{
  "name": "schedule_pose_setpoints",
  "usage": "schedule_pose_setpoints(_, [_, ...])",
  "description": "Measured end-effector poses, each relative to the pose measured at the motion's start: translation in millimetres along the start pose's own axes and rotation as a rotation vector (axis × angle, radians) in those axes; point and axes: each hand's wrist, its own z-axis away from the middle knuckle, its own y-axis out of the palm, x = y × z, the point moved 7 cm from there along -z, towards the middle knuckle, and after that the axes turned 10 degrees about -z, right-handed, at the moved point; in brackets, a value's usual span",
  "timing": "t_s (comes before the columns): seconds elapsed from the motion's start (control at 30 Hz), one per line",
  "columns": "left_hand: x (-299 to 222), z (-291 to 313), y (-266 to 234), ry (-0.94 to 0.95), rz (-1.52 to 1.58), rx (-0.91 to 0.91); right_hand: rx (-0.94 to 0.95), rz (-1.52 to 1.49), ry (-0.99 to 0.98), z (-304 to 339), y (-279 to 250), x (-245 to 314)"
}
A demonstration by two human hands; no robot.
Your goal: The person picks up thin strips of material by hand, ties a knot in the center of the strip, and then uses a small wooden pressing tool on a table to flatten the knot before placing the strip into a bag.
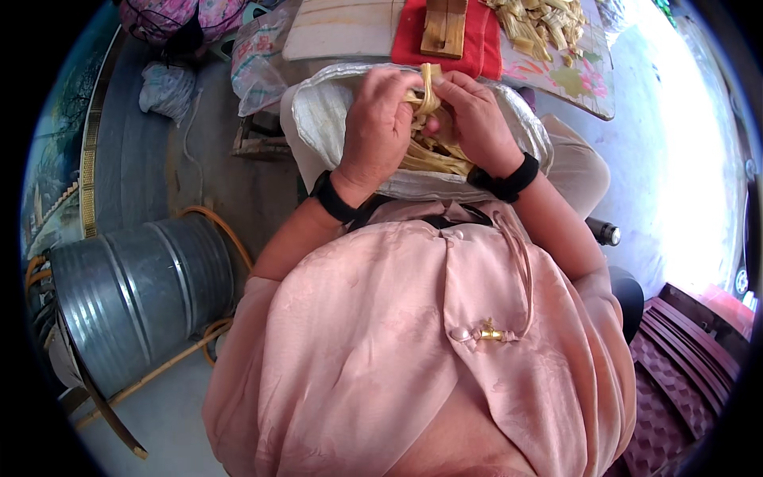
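Observation:
Between my two hands is a flat, pale yellow strip [430,89], bent into a loop; it looks like dried plant fibre or husk. My left hand [378,119] pinches it from the left with curled fingers. On the other side, my right hand [477,115] grips it between thumb and fingers. Both hands are above a white woven sack [316,119] that lies open across my lap. More yellow strips [433,159] lie inside the sack, partly hidden by my hands.
Ahead, a wooden block [443,30] rests on a red cloth [486,40], beside a pale board [342,30]. A heap of yellow strips [542,28] covers part of a floral tabletop [592,83]. Plastic bags [258,63] sit to the left; a metal drum [147,286] stands nearer me.

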Motion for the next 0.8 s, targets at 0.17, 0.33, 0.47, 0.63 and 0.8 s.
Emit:
schedule_pose_setpoints(0.17, [-6,-4,-9,0.083,0.094,-0.089,-0.049,0.225,0.016,14,9,5])
schedule_pose_setpoints(0.33, [15,-2,8,-0.185,0.446,0.120,0.098,0.961,-0.527,32,28,38])
schedule_pose_setpoints(0.47, [25,10,35,-0.549,1.080,0.309,0.129,0.886,-0.510,29,24,53])
schedule_pose_setpoints(0.63, [19,-2,15,-0.198,0.671,0.122,0.191,0.267,-0.003,27,16,30])
schedule_pose_setpoints(0.8, [40,9,20,-0.297,0.660,0.116,0.181,0.221,0.089,26,12,14])
